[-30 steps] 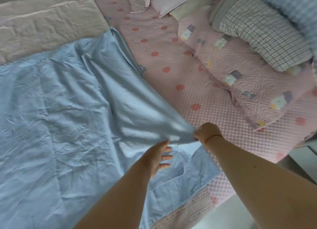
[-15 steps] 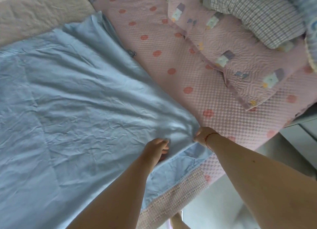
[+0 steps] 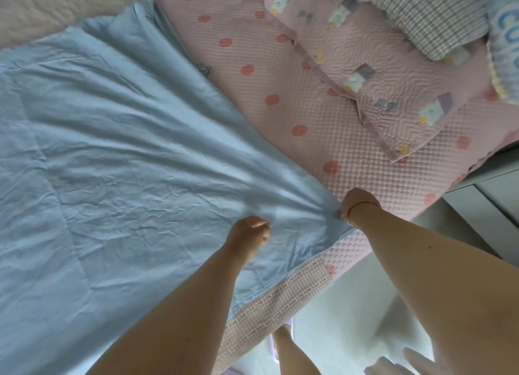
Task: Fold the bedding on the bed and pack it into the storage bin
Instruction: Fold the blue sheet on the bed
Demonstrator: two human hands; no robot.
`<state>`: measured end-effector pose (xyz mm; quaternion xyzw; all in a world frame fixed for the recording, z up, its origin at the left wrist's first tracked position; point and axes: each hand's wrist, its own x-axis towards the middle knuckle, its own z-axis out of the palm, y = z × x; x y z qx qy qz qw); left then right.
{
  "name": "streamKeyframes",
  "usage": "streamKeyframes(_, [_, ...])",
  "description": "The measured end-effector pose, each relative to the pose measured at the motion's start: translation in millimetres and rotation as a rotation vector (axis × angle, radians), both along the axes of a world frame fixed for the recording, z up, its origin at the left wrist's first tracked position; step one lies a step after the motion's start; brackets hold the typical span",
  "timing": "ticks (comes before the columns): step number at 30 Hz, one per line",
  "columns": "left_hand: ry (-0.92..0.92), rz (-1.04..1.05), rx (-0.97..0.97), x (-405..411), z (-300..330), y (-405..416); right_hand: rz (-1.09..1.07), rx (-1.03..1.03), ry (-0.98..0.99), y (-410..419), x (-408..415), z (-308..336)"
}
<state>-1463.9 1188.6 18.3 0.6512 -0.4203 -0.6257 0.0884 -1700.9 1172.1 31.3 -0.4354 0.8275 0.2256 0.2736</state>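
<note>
A light blue sheet (image 3: 118, 155) lies spread and creased over the left and middle of the bed. My right hand (image 3: 358, 203) grips its near right corner at the bed's edge, with a thin red string round the wrist. My left hand (image 3: 250, 230) rests on the sheet a little to the left, fingers curled against the cloth near the corner; whether it pinches the fabric is hidden. No storage bin is in view.
A pink quilted mattress cover with red dots (image 3: 283, 99) lies under the sheet. A pink patterned pillow (image 3: 373, 74) and a checked pillow (image 3: 427, 12) sit at the upper right. A beige blanket (image 3: 56, 7) lies at top left. My legs stand on the white floor (image 3: 351, 315).
The raised corner of the blue sheet has come down flat toward the bed's edge. My left hand went from spread fingers to curled ones on the sheet. The view has tilted down.
</note>
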Motion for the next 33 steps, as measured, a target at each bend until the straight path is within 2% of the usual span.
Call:
streamKeyframes(6, [-0.020,-0.158,0.057,0.2,-8.7,13.6,-0.009,-0.063,-0.253,11.9,14.0,-8.2])
streamKeyframes(12, [-0.005,-0.127,0.063,2.8,-10.5,18.4,-0.194,-0.088,-0.407,16.1,15.0,-11.9])
streamKeyframes(15, [-0.011,-0.118,0.074,6.1,-9.8,21.0,-0.353,-0.127,-0.459,15.3,14.6,-10.2])
streamKeyframes(19, [0.008,-0.089,0.082,13.1,-9.6,22.7,-0.448,-0.098,-0.418,13.3,20.6,-5.0])
streamKeyframes(22, [0.009,-0.055,0.069,17.6,-8.7,24.1,-0.627,-0.280,-0.272,11.3,10.3,-3.7])
streamKeyframes(24, [0.000,-0.025,0.047,21.7,-7.4,23.7,-0.717,-0.335,-0.277,12.5,4.7,-2.3])
streamKeyframes(28, [0.004,-0.017,0.071,27.1,1.1,22.6,-0.678,-0.208,-0.456,11.0,17.5,8.0])
streamKeyframes(31, [-0.005,-0.026,0.062,29.9,0.9,23.5,-0.516,-0.154,-0.420,8.0,27.4,9.5])
streamKeyframes(33, [-0.020,-0.066,0.056,31.8,-1.7,25.9,-0.519,-0.118,-0.408,8.3,30.9,5.7])
